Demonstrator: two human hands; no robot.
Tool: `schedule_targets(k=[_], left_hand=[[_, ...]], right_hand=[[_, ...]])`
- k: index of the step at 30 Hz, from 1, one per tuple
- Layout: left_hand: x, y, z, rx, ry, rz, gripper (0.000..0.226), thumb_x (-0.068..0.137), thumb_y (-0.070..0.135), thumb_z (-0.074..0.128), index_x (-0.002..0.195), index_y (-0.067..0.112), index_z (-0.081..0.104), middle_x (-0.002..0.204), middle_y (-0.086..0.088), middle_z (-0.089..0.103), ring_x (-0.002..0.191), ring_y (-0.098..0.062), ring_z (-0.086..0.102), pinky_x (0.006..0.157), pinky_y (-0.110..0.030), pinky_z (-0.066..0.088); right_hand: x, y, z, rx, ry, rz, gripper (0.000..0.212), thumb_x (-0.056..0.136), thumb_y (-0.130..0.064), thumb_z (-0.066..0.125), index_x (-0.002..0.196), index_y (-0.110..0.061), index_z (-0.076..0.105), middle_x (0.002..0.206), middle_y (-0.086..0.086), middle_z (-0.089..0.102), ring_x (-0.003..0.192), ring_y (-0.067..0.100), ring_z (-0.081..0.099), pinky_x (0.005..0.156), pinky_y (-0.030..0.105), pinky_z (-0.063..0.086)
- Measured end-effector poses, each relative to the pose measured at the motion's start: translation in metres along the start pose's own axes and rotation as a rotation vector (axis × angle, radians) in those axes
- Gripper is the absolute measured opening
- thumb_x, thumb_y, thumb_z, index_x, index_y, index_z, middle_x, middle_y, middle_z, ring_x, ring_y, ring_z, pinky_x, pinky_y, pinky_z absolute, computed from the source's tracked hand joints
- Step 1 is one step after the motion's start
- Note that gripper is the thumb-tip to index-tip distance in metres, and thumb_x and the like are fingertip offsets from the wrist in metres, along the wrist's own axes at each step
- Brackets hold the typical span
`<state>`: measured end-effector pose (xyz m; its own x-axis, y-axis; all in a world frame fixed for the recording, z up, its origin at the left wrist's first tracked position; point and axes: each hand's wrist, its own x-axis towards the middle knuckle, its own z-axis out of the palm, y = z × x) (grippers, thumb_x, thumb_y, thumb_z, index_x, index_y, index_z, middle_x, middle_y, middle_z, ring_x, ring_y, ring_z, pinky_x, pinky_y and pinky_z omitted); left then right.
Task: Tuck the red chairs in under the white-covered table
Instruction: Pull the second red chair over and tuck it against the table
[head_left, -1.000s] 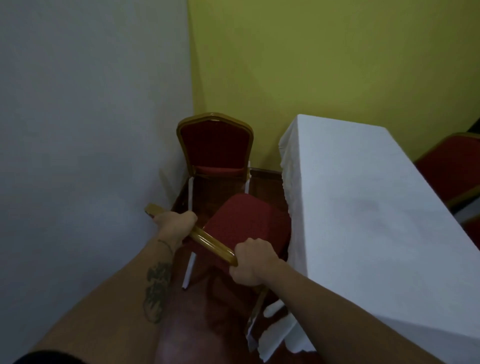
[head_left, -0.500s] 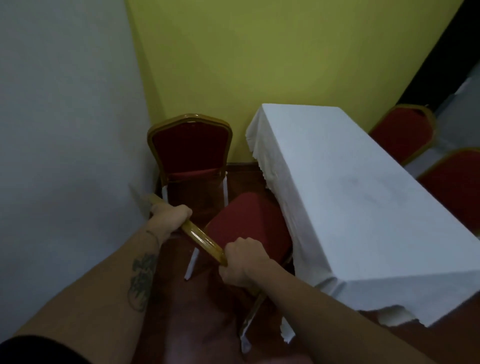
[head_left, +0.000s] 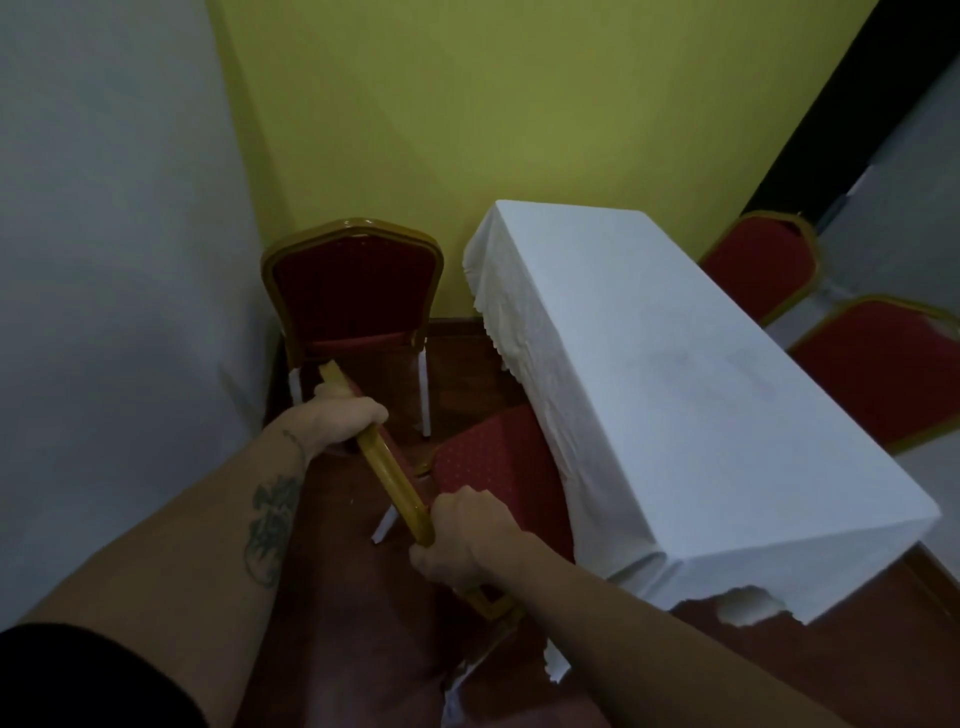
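**My two hands on the chair back**

I hold the near red chair (head_left: 498, 467) by the gold top bar of its back. My left hand (head_left: 345, 418) is wrapped tight around the far part of that bar. My right hand (head_left: 462, 535) is closed tight around the near corner of the bar, where it bends down. Both grips are clamped on the chair — no fingers are loose.

The chair's red seat points at the long left side of the table (head_left: 701, 395). The seat's far edge touches the hanging white cloth, and part of the seat is hidden behind it. How far under the table it goes, I cannot tell. One white-tipped leg shows on the dark red floor (head_left: 353, 623) below the bar.

A second red chair (head_left: 353, 291) stands in the corner where the grey wall (head_left: 114, 260) meets the yellow wall (head_left: 493, 114), just beside the table's far left corner. It is not under the table.

Two more red chairs stand along the table's right side — one (head_left: 761, 265) by the far end and one (head_left: 883, 364) nearer, with only their backs showing.

The cloth has a torn spot at the table's near edge.
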<state>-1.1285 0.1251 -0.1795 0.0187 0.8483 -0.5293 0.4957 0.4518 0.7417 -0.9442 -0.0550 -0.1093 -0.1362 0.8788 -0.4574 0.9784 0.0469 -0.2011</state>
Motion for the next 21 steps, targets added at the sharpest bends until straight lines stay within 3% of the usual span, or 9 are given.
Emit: schedule_targets(k=[5, 8, 11, 13, 15, 17, 19, 21], left_hand=[[0.007, 0.007, -0.004, 0.000, -0.010, -0.009, 0.116, 0.040, 0.047, 0.072, 0.144, 0.004, 0.043, 0.130, -0.020, 0.061, 0.104, -0.036, 0.069, 0.070, -0.044, 0.065], [-0.036, 0.036, 0.003, -0.062, 0.070, -0.032, 0.112, 0.057, 0.036, 0.073, 0.152, 0.010, 0.020, 0.126, -0.020, 0.059, 0.109, -0.040, 0.065, 0.087, -0.052, 0.060], [-0.061, 0.055, 0.020, -0.158, 0.164, -0.049, 0.106, 0.082, 0.020, 0.069, 0.160, 0.010, -0.003, 0.143, -0.023, 0.048, 0.125, -0.043, 0.055, 0.104, -0.053, 0.051], [-0.065, 0.060, 0.031, -0.255, 0.234, -0.057, 0.094, 0.088, 0.010, 0.065, 0.159, 0.006, 0.004, 0.151, -0.021, 0.040, 0.131, -0.040, 0.049, 0.105, -0.046, 0.049], [-0.072, 0.060, 0.036, -0.242, 0.274, -0.025, 0.080, 0.089, 0.006, 0.063, 0.156, 0.005, 0.018, 0.152, -0.011, 0.038, 0.127, -0.035, 0.051, 0.096, -0.039, 0.048], [-0.072, 0.053, 0.032, -0.175, 0.218, 0.028, 0.062, 0.088, 0.010, 0.065, 0.143, 0.013, 0.038, 0.135, 0.003, 0.044, 0.109, -0.026, 0.056, 0.092, -0.037, 0.049], [-0.067, 0.049, 0.027, -0.155, 0.153, 0.062, 0.050, 0.082, 0.016, 0.070, 0.127, 0.020, 0.047, 0.120, -0.004, 0.060, 0.098, -0.023, 0.060, 0.096, -0.044, 0.053], [-0.064, 0.053, 0.026, -0.155, 0.125, 0.088, 0.048, 0.081, 0.017, 0.072, 0.123, 0.022, 0.048, 0.111, -0.009, 0.063, 0.096, -0.024, 0.063, 0.094, -0.047, 0.055]], right_hand=[[0.010, -0.002, -0.006, 0.058, -0.025, 0.003, 0.072, 0.089, -0.049, 0.064, 0.146, -0.012, 0.039, 0.131, 0.015, 0.059, 0.118, 0.038, 0.060, 0.095, 0.046, 0.052], [0.022, -0.003, -0.006, 0.067, -0.074, 0.032, 0.084, 0.089, -0.049, 0.061, 0.157, -0.016, 0.022, 0.137, 0.015, 0.055, 0.123, 0.040, 0.057, 0.099, 0.048, 0.049], [0.033, -0.002, -0.001, 0.173, -0.105, 0.093, 0.089, 0.086, -0.045, 0.062, 0.159, -0.021, 0.016, 0.142, 0.015, 0.051, 0.126, 0.041, 0.053, 0.104, 0.049, 0.045], [0.039, -0.001, 0.000, 0.258, -0.099, 0.110, 0.094, 0.084, -0.041, 0.063, 0.160, -0.026, 0.011, 0.144, 0.015, 0.047, 0.128, 0.042, 0.051, 0.105, 0.050, 0.043], [0.044, 0.000, 0.000, 0.325, -0.092, 0.108, 0.099, 0.081, -0.039, 0.063, 0.161, -0.031, 0.005, 0.144, 0.014, 0.046, 0.127, 0.041, 0.050, 0.105, 0.051, 0.043], [0.047, 0.001, 0.000, 0.394, -0.076, 0.107, 0.104, 0.078, -0.038, 0.061, 0.161, -0.035, -0.001, 0.142, 0.014, 0.048, 0.124, 0.040, 0.053, 0.103, 0.050, 0.046], [0.050, 0.004, 0.001, 0.450, -0.068, 0.115, 0.105, 0.075, -0.038, 0.058, 0.161, -0.036, -0.001, 0.140, 0.014, 0.051, 0.121, 0.039, 0.055, 0.102, 0.049, 0.048], [0.052, 0.009, 0.001, 0.492, -0.071, 0.126, 0.104, 0.074, -0.038, 0.057, 0.161, -0.036, 0.001, 0.141, 0.015, 0.052, 0.121, 0.039, 0.056, 0.102, 0.048, 0.048]])
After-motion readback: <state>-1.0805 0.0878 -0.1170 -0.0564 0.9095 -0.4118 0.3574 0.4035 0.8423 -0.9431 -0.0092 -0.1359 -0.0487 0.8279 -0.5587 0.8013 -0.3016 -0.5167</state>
